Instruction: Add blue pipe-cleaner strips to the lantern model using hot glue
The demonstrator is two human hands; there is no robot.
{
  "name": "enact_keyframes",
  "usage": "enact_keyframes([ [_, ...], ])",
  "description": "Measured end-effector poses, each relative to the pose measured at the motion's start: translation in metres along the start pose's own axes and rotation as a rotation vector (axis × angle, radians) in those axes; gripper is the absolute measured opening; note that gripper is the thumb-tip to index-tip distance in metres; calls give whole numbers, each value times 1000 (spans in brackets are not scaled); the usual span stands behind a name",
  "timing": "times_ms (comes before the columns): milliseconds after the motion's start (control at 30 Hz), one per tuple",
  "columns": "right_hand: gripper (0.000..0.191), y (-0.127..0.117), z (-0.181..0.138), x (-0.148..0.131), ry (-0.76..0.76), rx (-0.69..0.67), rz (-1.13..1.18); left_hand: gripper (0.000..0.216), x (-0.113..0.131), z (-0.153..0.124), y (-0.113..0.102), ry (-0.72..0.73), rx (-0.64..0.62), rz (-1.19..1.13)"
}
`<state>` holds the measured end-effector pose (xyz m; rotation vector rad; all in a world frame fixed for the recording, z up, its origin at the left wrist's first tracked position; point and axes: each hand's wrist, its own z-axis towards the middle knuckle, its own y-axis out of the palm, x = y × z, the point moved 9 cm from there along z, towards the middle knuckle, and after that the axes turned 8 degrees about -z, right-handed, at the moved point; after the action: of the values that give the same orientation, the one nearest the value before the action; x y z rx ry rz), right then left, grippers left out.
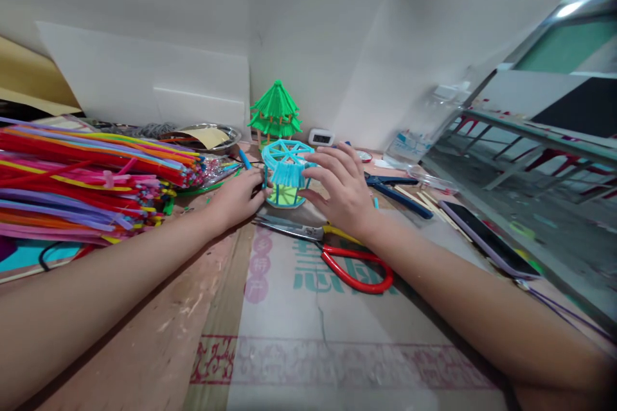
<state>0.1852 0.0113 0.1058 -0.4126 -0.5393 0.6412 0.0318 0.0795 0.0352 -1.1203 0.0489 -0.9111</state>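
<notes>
A small light-blue pavilion model [288, 173], made of what look like pipe cleaners, stands upright with a spoked round top and a yellow-green base. At its left side, my left hand [241, 196] is closed, fingertips on the frame near the base. My right hand [340, 186] is at the other side with fingers spread and curved; its thumb and fingertips come close to the model, and whether they touch cannot be made out. Scissors [313, 234] with red and yellow handles lie just in front. Behind the model stands a green tiered-roof pavilion [276, 109].
Bundles of coloured pipe cleaners [87, 186] fill the left side. Further back are a metal dish [231, 135] and a small white digital clock [321, 137]. To the right lie dark-blue pliers [405, 201], wooden sticks [446, 215], a phone [486, 237] and a plastic bottle [414, 131].
</notes>
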Motion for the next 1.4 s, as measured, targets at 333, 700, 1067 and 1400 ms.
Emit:
enact_keyframes([
  [333, 13, -4, 2, -4, 8, 37, -22, 27, -1, 1, 2, 6, -21, -35],
  [700, 4, -8, 2, -1, -7, 58, 5, 23, -2, 0, 1, 20, 12, -85],
  [1067, 4, -5, 0, 0, 9, 43, 23, 23, -4, 0, 3, 18, 7, -39],
  [1400, 36, -2, -3, 7, 73, 40, 25, 25, -2, 0, 2, 27, 9, -76],
])
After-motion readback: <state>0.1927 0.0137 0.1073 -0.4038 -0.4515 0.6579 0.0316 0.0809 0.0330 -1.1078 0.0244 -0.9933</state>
